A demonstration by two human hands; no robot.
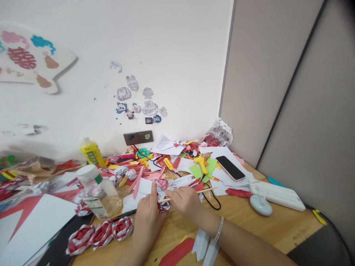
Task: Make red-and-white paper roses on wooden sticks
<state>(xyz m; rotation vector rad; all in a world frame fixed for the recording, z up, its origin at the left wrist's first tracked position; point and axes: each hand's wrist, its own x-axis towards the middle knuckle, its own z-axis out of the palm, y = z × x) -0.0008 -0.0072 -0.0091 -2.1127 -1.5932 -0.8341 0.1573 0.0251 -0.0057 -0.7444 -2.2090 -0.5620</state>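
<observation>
Right hand (184, 204) gripping thin stick (208, 190); left hand (150, 210) at red-white paper twist (164, 207).

Yellow bottle (93, 152) near wall (180, 55); clear jar (104, 195) with white lid on counter (241, 225); cartoon cutouts (150, 108) on wall above dark socket panel (138, 137); phone (230, 168), dark screen up, on white paper (219, 150); white power strip (277, 195) beside rounded pale device (261, 205).

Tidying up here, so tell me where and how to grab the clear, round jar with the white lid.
Wrap the upper wall of the clear, round jar below its white lid, coming from above and the right: it stands upright, its rounded side should suit a wrapping grip, and the red-and-white striped paper rosettes crowd its near side.
</observation>
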